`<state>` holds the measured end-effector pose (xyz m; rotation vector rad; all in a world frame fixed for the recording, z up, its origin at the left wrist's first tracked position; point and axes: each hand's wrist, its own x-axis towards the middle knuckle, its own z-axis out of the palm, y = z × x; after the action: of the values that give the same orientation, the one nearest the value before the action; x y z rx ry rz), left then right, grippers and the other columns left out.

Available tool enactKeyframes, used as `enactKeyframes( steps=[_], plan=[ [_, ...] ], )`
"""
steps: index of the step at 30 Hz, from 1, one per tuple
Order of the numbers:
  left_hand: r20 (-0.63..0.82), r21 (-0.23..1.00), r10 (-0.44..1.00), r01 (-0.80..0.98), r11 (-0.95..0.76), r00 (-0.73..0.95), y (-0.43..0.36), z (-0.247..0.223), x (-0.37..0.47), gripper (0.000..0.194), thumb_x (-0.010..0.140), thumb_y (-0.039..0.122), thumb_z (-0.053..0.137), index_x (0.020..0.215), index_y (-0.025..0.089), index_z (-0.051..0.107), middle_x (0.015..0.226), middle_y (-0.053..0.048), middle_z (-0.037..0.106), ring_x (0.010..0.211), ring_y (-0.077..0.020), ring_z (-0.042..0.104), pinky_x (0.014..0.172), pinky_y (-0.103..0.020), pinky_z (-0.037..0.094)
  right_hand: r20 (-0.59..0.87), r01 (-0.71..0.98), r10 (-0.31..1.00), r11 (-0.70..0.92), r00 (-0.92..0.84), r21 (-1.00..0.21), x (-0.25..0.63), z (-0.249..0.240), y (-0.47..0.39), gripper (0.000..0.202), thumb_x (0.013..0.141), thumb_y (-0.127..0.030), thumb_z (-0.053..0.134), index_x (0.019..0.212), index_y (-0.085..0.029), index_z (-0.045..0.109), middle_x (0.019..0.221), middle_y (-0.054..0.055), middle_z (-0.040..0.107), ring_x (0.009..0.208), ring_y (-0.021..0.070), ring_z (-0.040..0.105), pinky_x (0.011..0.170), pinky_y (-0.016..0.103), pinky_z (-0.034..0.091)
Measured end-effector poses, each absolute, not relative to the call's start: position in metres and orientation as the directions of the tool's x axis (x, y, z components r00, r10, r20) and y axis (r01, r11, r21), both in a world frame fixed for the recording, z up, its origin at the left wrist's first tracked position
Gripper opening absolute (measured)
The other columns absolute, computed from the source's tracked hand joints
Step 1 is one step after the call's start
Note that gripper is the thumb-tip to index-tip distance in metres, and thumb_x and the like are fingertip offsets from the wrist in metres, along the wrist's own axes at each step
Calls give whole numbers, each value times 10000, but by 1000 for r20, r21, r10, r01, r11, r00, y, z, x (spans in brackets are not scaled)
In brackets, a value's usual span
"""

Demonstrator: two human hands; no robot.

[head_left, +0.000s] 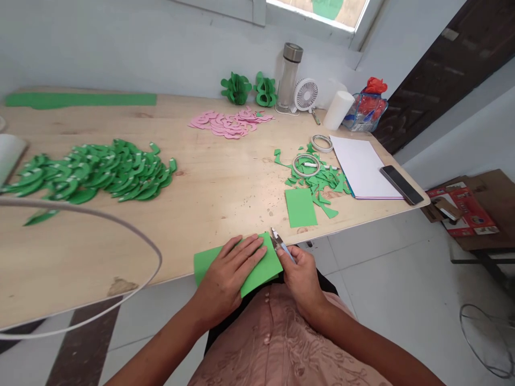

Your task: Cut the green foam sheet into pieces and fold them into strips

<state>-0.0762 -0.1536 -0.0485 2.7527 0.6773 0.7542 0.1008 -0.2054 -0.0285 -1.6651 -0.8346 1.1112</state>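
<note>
My left hand [233, 268] lies flat on a green sheet [261, 271] at the table's front edge, its fingers stretched side by side across the top; its thumb is hidden. Part of the sheet hangs past the edge over my lap. Just right of the sheet, my right hand [301, 271] is closed around what look like small scissors [286, 251] with a light-blue handle. Their metal tip points away from me, close to the sheet's right edge. A separate green rectangle [301, 208] rests on the table beyond my right hand, beside a heap of green scraps [328, 182].
Green curved pieces [116, 171] are piled left, pink cut-outs [229, 124] further back. Tape rolls [306, 165] sit on the scraps. White paper [364, 166] and a phone [402, 185] lie right. A bottle [288, 80] and fan [306, 95] stand behind. A pale cable [156, 252] loops front left.
</note>
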Motion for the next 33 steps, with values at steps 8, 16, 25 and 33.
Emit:
enactKeyframes(
  steps=[8,16,25,33],
  plan=[
    [460,246,451,378,-892,765,-154,-49,-74,779,678,-47,349,1436,131,322,1430,-152,476,1397,-262,336,1100,-550,340,-309,-73,791,-320,529,-945,113,-21,-206,419,778,-542,614,577,-179,552,469,-50,464,407,68,286,405,223,221],
    [422,220,462,406,-887,780,-154,-45,-74,722,730,-45,352,1420,166,367,1425,-131,488,1379,-247,371,1102,-518,359,-287,-34,846,-305,450,-952,117,-32,-226,295,767,-466,658,739,-180,591,585,-38,518,527,102,434,508,219,365],
    [413,165,451,422,-891,791,-155,-43,-71,713,749,-43,363,1427,175,359,1429,-129,483,1383,-247,364,1103,-521,357,-268,-92,895,-252,357,-963,119,-46,-235,293,800,-461,640,874,-177,630,891,48,651,788,168,570,725,275,466],
    [409,117,436,428,-896,802,-156,-41,-69,696,733,-40,362,1397,163,405,1418,-122,497,1391,-252,348,1109,-522,348,-278,-154,944,-252,179,-955,113,-38,-233,343,787,-503,656,862,-174,723,831,49,684,787,186,583,739,297,468]
  ],
)
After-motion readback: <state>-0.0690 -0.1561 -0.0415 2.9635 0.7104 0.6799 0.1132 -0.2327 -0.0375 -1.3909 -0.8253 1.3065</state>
